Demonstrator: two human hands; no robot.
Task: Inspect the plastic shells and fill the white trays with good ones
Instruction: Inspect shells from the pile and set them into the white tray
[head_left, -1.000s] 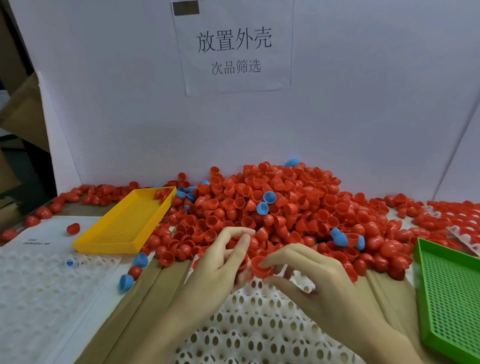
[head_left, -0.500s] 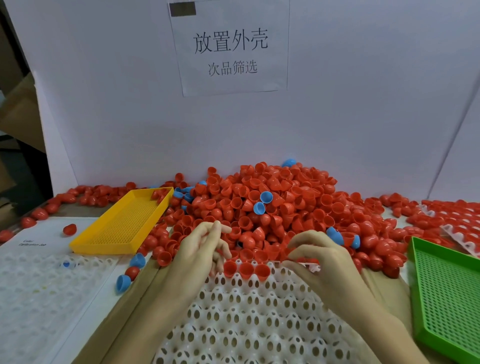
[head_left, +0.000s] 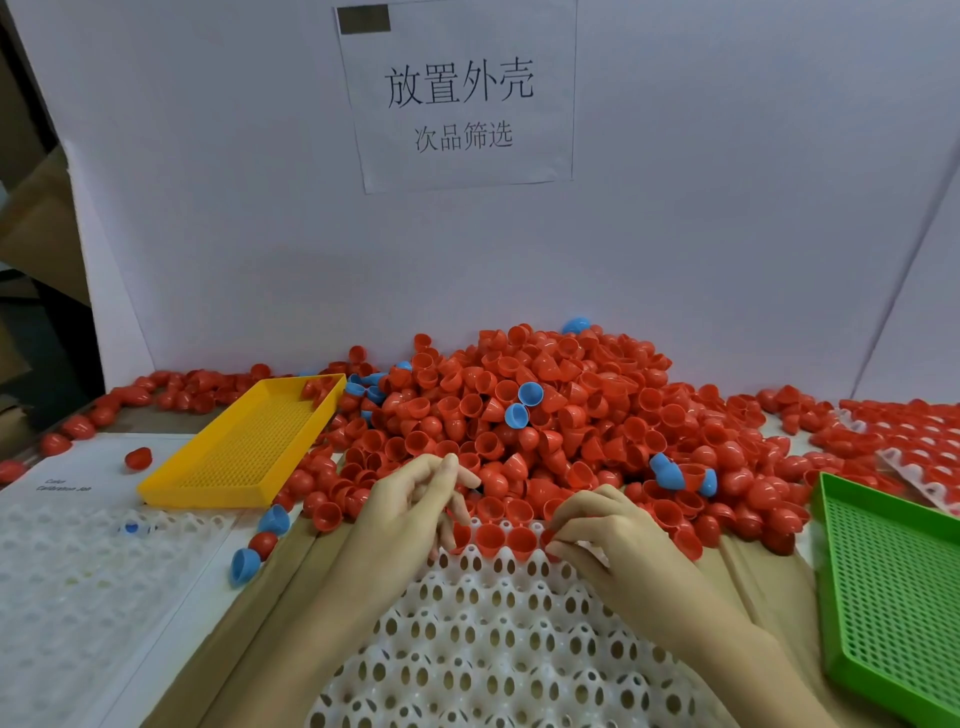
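Red shells (head_left: 491, 540) mouth-up along white tray's (head_left: 498, 649) far edge; left hand (head_left: 410, 512) relaxed, right hand (head_left: 602, 540) grip unclear.

Head view only: one wide-angle camera, looking forward and down.
It is sitting close over the near bench (head_left: 260, 623) edge, facing a white backboard (head_left: 675, 208) with a paper sign (head_left: 460, 98); both forearms are entering from the bottom edge.

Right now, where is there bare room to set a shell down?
Free: the white tray sockets nearer than its filled far row, between both hands; also the yellow tray floor. Crowded: the red pile behind the hands.
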